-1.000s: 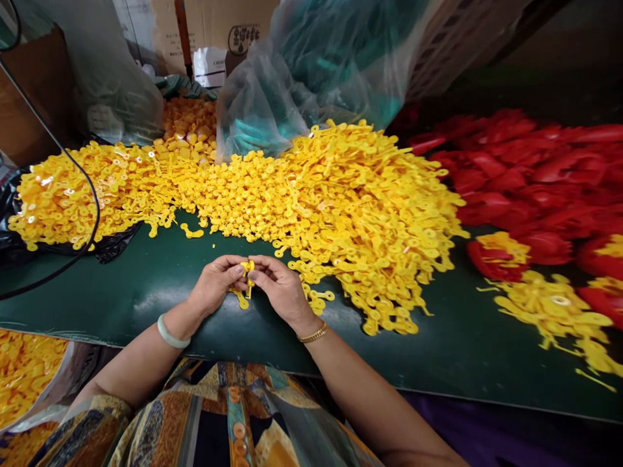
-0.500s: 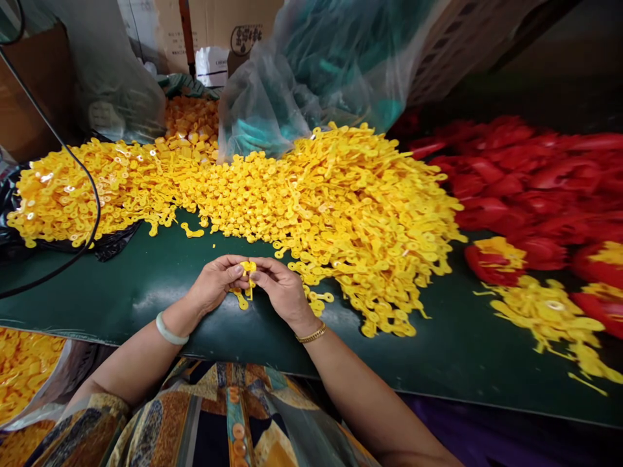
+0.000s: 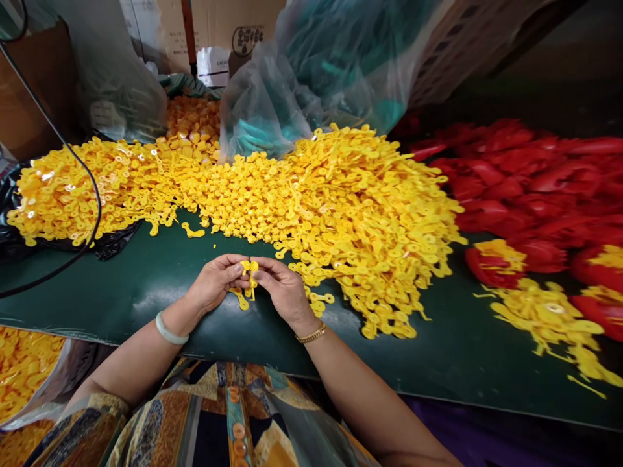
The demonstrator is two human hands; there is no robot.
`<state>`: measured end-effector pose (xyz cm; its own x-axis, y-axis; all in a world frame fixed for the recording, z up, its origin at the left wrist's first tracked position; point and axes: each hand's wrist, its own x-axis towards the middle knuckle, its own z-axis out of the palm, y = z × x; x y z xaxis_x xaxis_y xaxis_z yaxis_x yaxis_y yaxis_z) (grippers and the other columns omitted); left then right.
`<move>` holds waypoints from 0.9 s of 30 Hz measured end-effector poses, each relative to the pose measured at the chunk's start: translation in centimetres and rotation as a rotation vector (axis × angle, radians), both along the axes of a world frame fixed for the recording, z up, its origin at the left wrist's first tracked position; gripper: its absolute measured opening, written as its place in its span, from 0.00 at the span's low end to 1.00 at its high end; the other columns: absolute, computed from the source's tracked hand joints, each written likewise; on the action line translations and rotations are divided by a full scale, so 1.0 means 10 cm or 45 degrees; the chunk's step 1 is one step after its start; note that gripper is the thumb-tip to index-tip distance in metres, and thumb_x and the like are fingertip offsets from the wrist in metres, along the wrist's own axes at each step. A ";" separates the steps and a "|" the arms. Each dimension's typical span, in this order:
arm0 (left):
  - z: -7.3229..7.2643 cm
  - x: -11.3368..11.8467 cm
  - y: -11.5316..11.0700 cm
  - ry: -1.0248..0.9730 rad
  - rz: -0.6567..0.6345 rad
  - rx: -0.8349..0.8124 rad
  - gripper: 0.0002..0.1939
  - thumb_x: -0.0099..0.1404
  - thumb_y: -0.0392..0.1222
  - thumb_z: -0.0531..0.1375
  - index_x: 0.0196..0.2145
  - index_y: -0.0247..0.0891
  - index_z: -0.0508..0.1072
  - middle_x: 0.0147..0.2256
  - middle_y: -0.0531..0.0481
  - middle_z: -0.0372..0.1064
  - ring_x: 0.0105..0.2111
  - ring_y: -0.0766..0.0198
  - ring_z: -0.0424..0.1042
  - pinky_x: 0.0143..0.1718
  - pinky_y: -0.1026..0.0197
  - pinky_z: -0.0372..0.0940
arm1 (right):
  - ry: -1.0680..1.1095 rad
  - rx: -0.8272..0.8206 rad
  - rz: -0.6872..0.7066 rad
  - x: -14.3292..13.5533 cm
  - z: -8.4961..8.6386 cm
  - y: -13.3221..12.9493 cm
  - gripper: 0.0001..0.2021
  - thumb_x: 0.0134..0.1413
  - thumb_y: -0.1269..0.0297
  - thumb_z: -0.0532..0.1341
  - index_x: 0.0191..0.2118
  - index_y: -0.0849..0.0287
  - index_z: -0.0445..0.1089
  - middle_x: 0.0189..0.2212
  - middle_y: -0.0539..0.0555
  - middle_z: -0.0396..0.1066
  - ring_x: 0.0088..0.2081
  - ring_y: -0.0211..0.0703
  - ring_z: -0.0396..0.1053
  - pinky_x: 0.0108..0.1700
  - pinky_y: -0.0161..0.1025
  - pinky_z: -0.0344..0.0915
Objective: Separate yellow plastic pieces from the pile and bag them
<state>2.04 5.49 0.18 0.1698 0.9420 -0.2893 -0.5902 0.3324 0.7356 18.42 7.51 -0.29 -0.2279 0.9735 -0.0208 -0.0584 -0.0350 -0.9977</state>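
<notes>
My left hand point(image 3: 221, 280) and my right hand point(image 3: 281, 285) meet over the green table, fingertips and thumbs pinched on small yellow plastic pieces point(image 3: 250, 266). Two rounded ends show side by side between the thumbs, and a thin yellow stem points down below them. How the pieces join is too small to make out. Just under the left fingers is another yellow link-shaped piece point(image 3: 242, 301); the fingers partly cover it. Right of my right hand, a few loose yellow links point(image 3: 318, 299) lie close to its wrist.
A long heap of yellow links point(image 3: 370, 220) spreads behind the hands, with small round yellow parts point(image 3: 243, 194) at its middle. Red plastic shells point(image 3: 525, 181) pile up at right. A black cable point(image 3: 73, 155) crosses the left side. Clear plastic bags point(image 3: 311, 78) stand behind.
The rounded ends of the yellow pieces between my fingertips now show slightly more apart. Both hands stay in nearly the same place.
</notes>
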 end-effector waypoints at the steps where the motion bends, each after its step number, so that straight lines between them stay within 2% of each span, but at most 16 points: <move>1: 0.00 0.00 0.00 0.000 -0.001 0.005 0.19 0.52 0.43 0.72 0.39 0.31 0.75 0.31 0.48 0.76 0.25 0.68 0.76 0.31 0.67 0.72 | 0.012 -0.020 -0.007 0.00 0.00 0.00 0.15 0.48 0.56 0.69 0.42 0.54 0.77 0.39 0.52 0.78 0.38 0.43 0.75 0.45 0.43 0.73; 9: -0.01 -0.01 -0.01 0.011 0.001 0.025 0.19 0.52 0.43 0.72 0.38 0.32 0.75 0.29 0.50 0.74 0.27 0.69 0.74 0.32 0.65 0.72 | 0.041 -0.046 -0.025 -0.01 -0.04 0.01 0.15 0.46 0.55 0.69 0.42 0.53 0.77 0.38 0.51 0.78 0.37 0.43 0.74 0.44 0.43 0.73; 16: 0.02 0.00 -0.02 0.045 -0.005 0.033 0.20 0.51 0.45 0.72 0.38 0.32 0.75 0.29 0.50 0.74 0.27 0.69 0.74 0.31 0.66 0.72 | 0.040 -0.051 -0.040 -0.01 0.00 0.00 0.15 0.45 0.56 0.70 0.41 0.52 0.77 0.38 0.50 0.78 0.37 0.42 0.74 0.44 0.42 0.72; 27: -0.02 -0.01 0.00 0.056 -0.018 0.026 0.20 0.51 0.45 0.72 0.39 0.32 0.75 0.30 0.49 0.74 0.27 0.69 0.74 0.32 0.65 0.72 | -0.042 0.043 -0.038 -0.02 -0.02 0.00 0.15 0.48 0.56 0.68 0.43 0.52 0.77 0.38 0.51 0.78 0.37 0.42 0.74 0.43 0.41 0.72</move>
<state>1.95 5.46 -0.01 0.1706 0.9454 -0.2776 -0.5525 0.3250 0.7675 18.26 7.51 -0.49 -0.1986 0.9801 0.0053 -0.0257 0.0002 -0.9997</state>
